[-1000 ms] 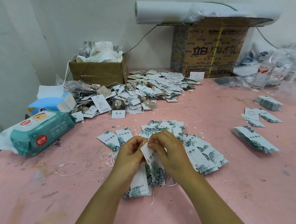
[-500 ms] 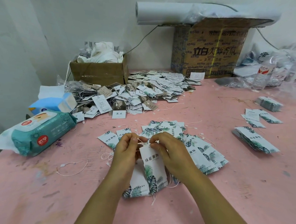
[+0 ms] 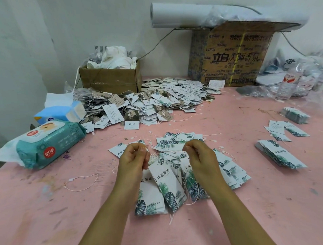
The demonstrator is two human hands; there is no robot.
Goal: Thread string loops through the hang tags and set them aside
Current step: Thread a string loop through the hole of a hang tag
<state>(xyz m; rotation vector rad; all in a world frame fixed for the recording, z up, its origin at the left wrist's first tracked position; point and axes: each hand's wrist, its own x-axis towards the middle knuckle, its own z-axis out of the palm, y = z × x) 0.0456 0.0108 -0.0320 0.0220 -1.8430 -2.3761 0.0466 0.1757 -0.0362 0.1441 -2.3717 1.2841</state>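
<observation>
Left hand (image 3: 134,158) is curled, pinching the top of a leaf-printed tag (image 3: 167,182), which hangs tilted above the loose tags (image 3: 230,167) at the centre of the desk (image 3: 260,210). Right hand (image 3: 200,154) pinches a thin string (image 3: 170,150) stretched towards the left hand. Strung tag heap (image 3: 165,102) at 12 o'clock; stacked tags (image 3: 279,155) at 3 o'clock.

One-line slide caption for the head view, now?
Left hand pinches a leaf-print hang tag by its top; right hand pinches its string, stretched between them, over a pink table.
</observation>
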